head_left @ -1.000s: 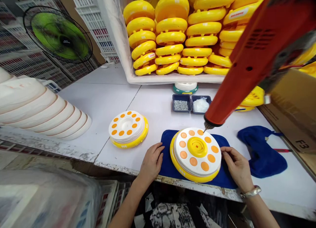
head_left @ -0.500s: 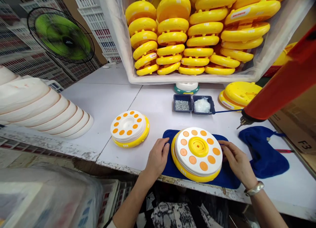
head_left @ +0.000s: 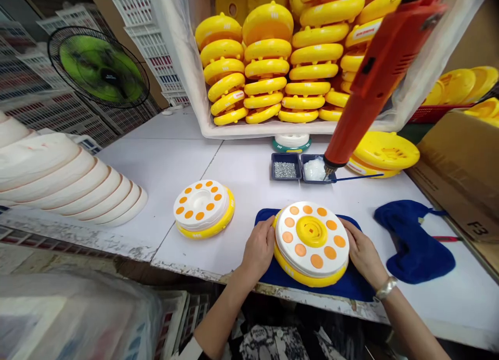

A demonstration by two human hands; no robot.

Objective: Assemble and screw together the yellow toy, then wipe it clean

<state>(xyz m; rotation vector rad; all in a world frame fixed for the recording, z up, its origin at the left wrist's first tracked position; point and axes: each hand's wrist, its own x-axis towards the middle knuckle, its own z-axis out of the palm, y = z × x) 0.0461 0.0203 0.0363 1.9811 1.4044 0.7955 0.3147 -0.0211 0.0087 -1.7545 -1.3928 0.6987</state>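
Observation:
On a blue cloth (head_left: 268, 270) at the table's front edge rests a round yellow-and-white plastic disc unit (head_left: 327, 269). Its white top carries a ring of orange dots around a yellow hub. My left hand (head_left: 258, 249) is closed on its left rim, the thumb against the side. Around the right rim curl the fingers of my right hand (head_left: 364, 253), partly hidden behind the unit. A similar dotted unit (head_left: 202, 209), with a hollow white centre, lies to the left. Beyond my hands hangs a red electric screwdriver (head_left: 362, 84), its tip over the trays.
Behind are small dark trays of screws (head_left: 285, 169) and white grease (head_left: 315, 169), and a large bin rim (head_left: 234, 132) with stacked yellow discs. White stacked shells (head_left: 97, 185) stand left. Right are a blue cloth piece (head_left: 415, 245), yellow parts (head_left: 384, 152) and a cardboard box (head_left: 460, 167).
Both hands have closed in on the unit's rim from either side. The hanging red screwdriver has swung left and away, now over the grease tray.

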